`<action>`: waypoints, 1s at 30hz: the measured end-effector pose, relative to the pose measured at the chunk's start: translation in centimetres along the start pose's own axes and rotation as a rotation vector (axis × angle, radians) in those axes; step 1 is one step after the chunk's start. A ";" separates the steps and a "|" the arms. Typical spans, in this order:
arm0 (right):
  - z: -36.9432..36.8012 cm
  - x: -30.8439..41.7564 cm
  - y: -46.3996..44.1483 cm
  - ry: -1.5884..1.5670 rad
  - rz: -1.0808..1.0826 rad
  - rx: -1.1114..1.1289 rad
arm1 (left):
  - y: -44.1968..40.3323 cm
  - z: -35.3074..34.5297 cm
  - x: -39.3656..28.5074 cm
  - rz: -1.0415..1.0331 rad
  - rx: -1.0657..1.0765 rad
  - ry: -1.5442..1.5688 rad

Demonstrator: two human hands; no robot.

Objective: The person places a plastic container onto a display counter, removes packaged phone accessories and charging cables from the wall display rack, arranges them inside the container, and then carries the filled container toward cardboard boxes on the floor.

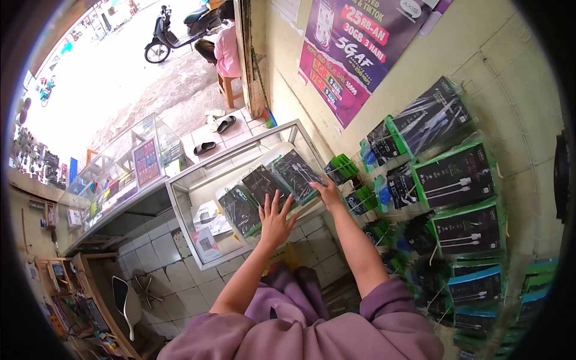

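Black packs were ranged side by side at the glass case, best steadied by light pressure; the left hand was spread wide, whereas the right hand's closure could not be determined.

Daylight bleaches the pale, open street left of the purple rectangular paper poster; black fisheye vignetting rounds the edges.

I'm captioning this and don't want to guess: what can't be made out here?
All in the head view:
Left hand: palm, hidden by the hand's back.
Right hand: underside of its grip, hidden by the hand itself.
Middle black packet: any small print, too small.
Black item at right: its full shape, cut off by the dark rim.
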State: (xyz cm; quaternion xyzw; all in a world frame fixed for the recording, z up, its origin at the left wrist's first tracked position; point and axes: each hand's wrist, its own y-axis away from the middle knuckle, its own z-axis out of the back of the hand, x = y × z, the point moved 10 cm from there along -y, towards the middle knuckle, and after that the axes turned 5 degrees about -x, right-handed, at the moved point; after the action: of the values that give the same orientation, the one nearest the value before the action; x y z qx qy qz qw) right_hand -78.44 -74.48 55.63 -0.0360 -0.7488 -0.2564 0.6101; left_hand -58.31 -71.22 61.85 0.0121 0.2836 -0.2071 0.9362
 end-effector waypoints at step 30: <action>10.2 26.1 44.7 0.740 0.744 -0.696 | 7.4 17.5 -31.5 -0.596 -0.296 0.979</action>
State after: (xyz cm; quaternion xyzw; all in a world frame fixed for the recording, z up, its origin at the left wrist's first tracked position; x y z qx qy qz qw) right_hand -77.76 -38.21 93.90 -0.3995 -0.2981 -0.2510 0.8298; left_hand -69.94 -54.92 92.70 -0.1046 0.6995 -0.3896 0.5899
